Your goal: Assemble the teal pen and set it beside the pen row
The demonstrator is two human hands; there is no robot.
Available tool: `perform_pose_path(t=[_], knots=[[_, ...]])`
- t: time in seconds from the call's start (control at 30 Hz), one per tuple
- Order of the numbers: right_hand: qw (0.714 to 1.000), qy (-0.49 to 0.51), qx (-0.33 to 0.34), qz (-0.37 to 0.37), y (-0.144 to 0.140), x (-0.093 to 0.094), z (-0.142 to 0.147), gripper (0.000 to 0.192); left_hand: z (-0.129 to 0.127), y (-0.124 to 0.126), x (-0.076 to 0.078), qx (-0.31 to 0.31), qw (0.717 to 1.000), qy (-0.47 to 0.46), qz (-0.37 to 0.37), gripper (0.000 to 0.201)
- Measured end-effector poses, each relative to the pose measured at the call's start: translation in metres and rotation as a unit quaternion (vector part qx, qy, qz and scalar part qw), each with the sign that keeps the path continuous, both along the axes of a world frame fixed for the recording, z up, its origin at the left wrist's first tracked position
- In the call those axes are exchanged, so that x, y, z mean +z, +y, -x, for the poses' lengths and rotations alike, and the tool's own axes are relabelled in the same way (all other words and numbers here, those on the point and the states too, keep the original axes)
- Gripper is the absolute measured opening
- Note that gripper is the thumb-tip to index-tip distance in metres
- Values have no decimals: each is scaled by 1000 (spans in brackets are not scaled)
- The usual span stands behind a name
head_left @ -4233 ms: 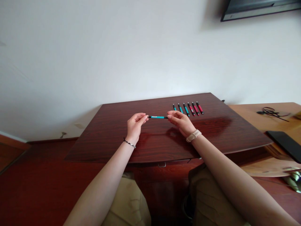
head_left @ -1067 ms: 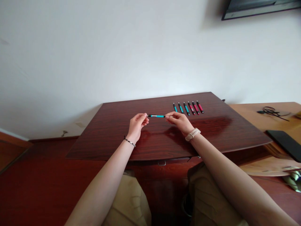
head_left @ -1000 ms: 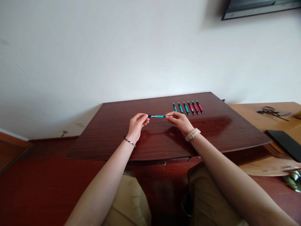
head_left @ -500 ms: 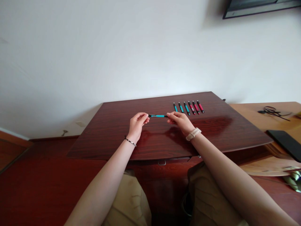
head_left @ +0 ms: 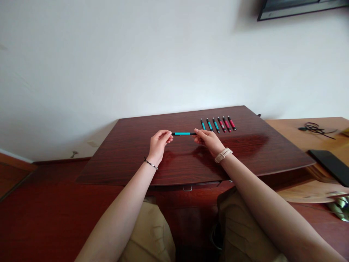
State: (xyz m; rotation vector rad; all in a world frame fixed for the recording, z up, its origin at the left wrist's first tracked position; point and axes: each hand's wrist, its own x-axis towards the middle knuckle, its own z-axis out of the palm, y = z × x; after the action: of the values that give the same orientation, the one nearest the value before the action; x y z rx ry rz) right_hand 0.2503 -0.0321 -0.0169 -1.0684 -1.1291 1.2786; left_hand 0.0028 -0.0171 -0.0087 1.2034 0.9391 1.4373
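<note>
A blue pen with black ends (head_left: 182, 134) lies level between my two hands, raised over the dark wooden table (head_left: 131, 156). My left hand (head_left: 159, 143) pinches its left end between thumb and fingertips. The right end is pinched by my right hand (head_left: 208, 141) in the same way. Beyond my right hand, several pens rest side by side in a slanted row: blue pens (head_left: 209, 124) on the left and red pens (head_left: 227, 123) on the right. The fingertips cover both tips of the held pen.
A lighter wooden table (head_left: 289, 131) adjoins on the right, bearing a coiled black cable (head_left: 316, 128) and a flat black object (head_left: 328, 165). The white wall (head_left: 163, 65) stands behind the dark table. A screen (head_left: 302, 11) hangs at the upper right.
The held pen has turned about its long axis, so its clip side has rolled away and more plain blue barrel shows. Both hands have stayed in nearly the same place.
</note>
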Motion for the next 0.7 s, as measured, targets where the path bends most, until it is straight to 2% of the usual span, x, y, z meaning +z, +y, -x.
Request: perform_pose_path(t=[0.2,0.37,0.5,0.7], knots=[[1000,5,8,-25,0,1,-1,40,1,1,-1,0,1000,-3,-3,26],[1000,-15,-9,-2,2,-3,-1,52,-1,0,-1,-3,1000,2,-10,26],[1000,-5,4,-23,0,0,-1,43,-1,2,-2,2,1000,-1,-7,26],[1000,-8,15,-15,-3,4,0,48,-1,2,-3,4,1000,0,-7,25]])
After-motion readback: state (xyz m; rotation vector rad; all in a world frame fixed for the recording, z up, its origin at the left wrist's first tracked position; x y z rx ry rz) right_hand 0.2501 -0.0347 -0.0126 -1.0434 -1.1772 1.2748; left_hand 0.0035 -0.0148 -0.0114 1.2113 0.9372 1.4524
